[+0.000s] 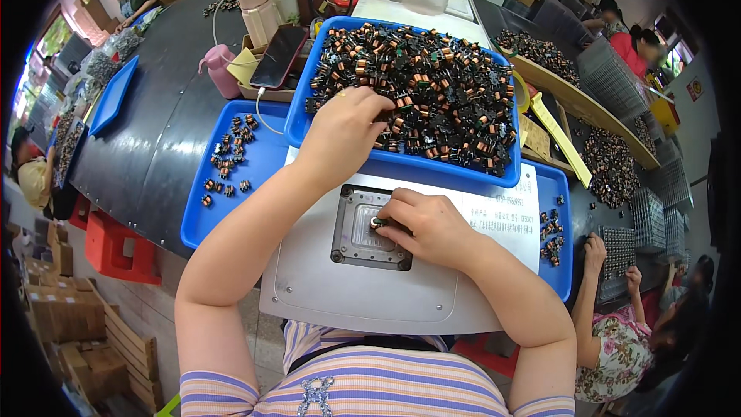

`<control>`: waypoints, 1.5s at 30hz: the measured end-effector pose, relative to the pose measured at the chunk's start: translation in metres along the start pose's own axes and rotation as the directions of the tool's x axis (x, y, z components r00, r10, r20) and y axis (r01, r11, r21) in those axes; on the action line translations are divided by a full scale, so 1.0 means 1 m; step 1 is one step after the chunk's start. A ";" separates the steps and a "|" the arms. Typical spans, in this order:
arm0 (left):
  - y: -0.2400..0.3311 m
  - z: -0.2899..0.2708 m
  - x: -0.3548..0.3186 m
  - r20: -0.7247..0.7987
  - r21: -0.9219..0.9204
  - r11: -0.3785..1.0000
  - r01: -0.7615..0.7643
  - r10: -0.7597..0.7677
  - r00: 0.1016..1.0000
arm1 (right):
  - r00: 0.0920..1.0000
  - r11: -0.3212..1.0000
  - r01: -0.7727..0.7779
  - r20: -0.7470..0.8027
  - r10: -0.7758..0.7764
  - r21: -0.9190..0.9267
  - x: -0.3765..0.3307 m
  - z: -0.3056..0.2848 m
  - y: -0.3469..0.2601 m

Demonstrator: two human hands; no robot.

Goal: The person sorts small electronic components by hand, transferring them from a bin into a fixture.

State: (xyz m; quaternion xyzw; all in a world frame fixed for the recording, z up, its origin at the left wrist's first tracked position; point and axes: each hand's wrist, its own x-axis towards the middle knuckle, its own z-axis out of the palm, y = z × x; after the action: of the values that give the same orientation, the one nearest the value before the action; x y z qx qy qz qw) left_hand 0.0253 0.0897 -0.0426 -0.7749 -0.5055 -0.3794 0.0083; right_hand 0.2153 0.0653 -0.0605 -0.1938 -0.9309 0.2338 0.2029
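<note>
Part in my right hand: a small part with a pale round end, pinched between thumb and fingers; most of it is covered by them.
Where it is: over the recessed metal plate in the pale machine housing, near me; cannot tell whether it touches the plate.
Right hand: closed on that part, entering from the right.
Left hand: fingers curled at the near left of the coil pile; cannot tell whether they have closed on a piece.
Coil tray: blue tray, beyond the plate, heaped with copper-wound pieces on black bodies.
Weight: judged light, an easy fingertip load.
Stiffness: body probably rigid; the thin legs showing in the heap look bendable (the weak point, I'd say).
Slip: windings probably smooth, so a firm pinch without squeezing hard.
Where to hold: across the black body, clear of legs and wire.
Tangling: legs may catch on neighbours; best lifted singly.
Side lot: a few loose coils in the left tray.
</note>
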 end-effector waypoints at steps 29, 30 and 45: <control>0.033 -0.028 -0.061 0.615 -0.653 0.191 0.733 -0.430 0.661 | 0.996 0.789 -0.020 -0.084 -0.040 -0.614 0.050 -0.047 0.036; 0.036 -0.026 -0.061 0.583 -0.700 0.165 0.695 -0.429 0.690 | 0.996 0.763 -0.018 -0.079 -0.044 -0.646 0.052 -0.043 0.039; 0.045 -0.024 -0.051 0.490 -0.097 0.995 -0.037 0.080 0.868 | 0.848 0.131 -0.053 -0.025 0.529 0.990 0.004 -0.048 0.013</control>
State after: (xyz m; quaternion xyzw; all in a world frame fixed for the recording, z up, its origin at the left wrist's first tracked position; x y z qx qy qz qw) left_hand 0.0367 0.0188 -0.0392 -0.8606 -0.4507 -0.1897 -0.1423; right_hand 0.2376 0.0950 -0.0269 -0.2439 -0.4535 0.7587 0.3990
